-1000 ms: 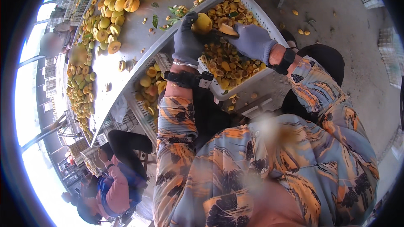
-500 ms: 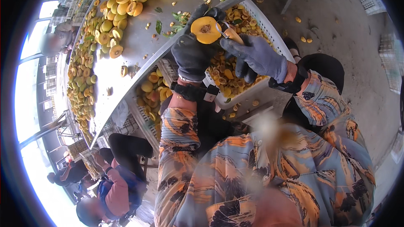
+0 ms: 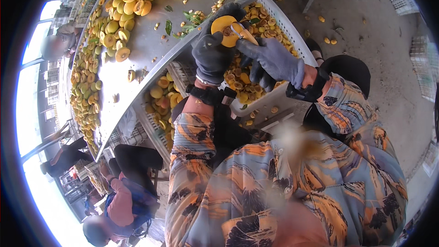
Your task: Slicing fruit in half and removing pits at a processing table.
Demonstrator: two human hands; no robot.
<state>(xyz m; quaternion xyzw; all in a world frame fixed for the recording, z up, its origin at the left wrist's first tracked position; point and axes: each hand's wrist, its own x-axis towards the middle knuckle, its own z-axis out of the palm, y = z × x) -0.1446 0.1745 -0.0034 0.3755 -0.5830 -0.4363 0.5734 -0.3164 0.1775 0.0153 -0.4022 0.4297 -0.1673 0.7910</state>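
Observation:
My left hand [image 3: 213, 57], in a dark glove, grips a halved yellow peach [image 3: 221, 24] with its cut face and brown pit cavity turned up. In my grey-gloved right hand [image 3: 277, 61] is a pitting knife [image 3: 247, 34] with a pale wooden handle and a curved metal loop. Its loop lies against the cavity at the peach's centre. Both hands are over a white perforated crate [image 3: 289, 22] filled with peach pieces, just off the metal table's edge.
Piles of peach halves [image 3: 114, 27] lie on the metal table [image 3: 151, 41], with leaves and loose pits. Another crate of peaches [image 3: 159, 92] stands under the edge. A co-worker in a pink sleeve [image 3: 123, 201] sits at lower left. Fruit scraps dot the floor [image 3: 361, 32].
The knife's loop has moved from the peach's right edge onto the pit cavity. The peach has tilted and shifted slightly; both hands keep their hold.

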